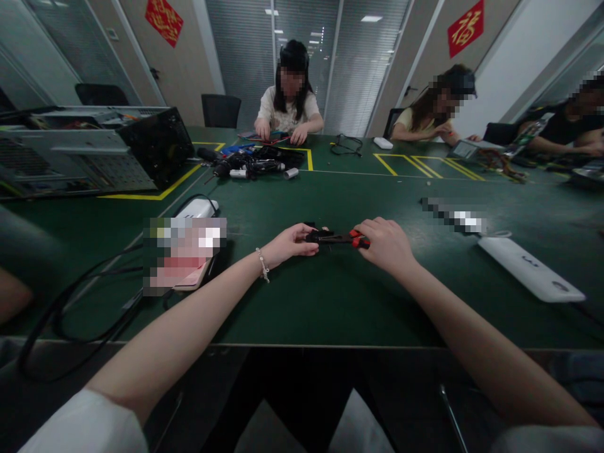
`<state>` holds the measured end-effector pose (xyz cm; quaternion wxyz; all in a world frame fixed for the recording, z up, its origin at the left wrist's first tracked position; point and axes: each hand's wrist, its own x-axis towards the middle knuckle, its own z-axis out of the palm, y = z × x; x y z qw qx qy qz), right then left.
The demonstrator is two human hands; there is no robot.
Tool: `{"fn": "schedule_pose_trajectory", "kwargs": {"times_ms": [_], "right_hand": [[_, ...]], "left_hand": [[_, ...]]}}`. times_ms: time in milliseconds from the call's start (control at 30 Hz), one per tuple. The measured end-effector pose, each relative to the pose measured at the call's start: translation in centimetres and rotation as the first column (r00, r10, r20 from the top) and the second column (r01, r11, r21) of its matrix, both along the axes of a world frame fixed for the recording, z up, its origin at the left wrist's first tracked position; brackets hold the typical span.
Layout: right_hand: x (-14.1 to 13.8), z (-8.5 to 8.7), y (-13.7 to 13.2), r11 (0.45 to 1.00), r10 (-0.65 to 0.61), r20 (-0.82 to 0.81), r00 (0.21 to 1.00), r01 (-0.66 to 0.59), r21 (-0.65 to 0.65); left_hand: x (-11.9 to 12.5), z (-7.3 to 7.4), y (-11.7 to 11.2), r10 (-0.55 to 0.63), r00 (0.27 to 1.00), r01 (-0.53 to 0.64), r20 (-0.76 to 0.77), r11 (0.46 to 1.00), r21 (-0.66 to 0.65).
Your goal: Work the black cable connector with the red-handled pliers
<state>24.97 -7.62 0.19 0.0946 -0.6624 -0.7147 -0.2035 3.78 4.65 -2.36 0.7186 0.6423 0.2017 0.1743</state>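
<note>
L hand (pixel 287 246) grips blk bit (pixel 312 236) | R hand (pixel 385 244) grips pliers (pixel 344 239) by red ends | bit + pliers btwn hands, nr table (pixel 302 308) front; touch unclear | tip: hold bit firm, squeeze slow, mind L hand

Short whitish sleeves (pixel 89 421) show, and a silvery beaded bracelet (pixel 263 265) rings the left wrist (pixel 268 257).

pliers (pixel 336 239): red-and-black grips | part (pixel 311 236): black | table (pixel 283 308): green, yellow lines and stripes | box (pixel 531 269): white, dark numeral | wall sign (pixel 466 29): red, gold character
</note>
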Motion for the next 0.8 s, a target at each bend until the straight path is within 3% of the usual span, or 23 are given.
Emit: {"fn": "schedule_pose_trajectory", "kwargs": {"times_ms": [167, 500, 800], "right_hand": [[0.15, -0.59, 0.35, 0.998, -0.015, -0.107, 0.994, 0.010, -0.055], [0.00, 0.17, -0.13, 1.000, -0.001, 0.027, 1.000, 0.001, 0.020], [0.10, -0.47, 0.29, 0.998, -0.016, -0.087, 0.996, 0.011, -0.054]], "left_hand": [[-0.07, 0.44, -0.20, 0.008, 1.000, -0.007, -0.017, 1.000, 0.001], [0.11, -0.07, -0.06, 0.002, 1.000, -0.002, 0.015, 1.000, -0.012], [0.00, 0.54, -0.32, 0.013, 1.000, -0.013, -0.013, 1.000, -0.028]]}}
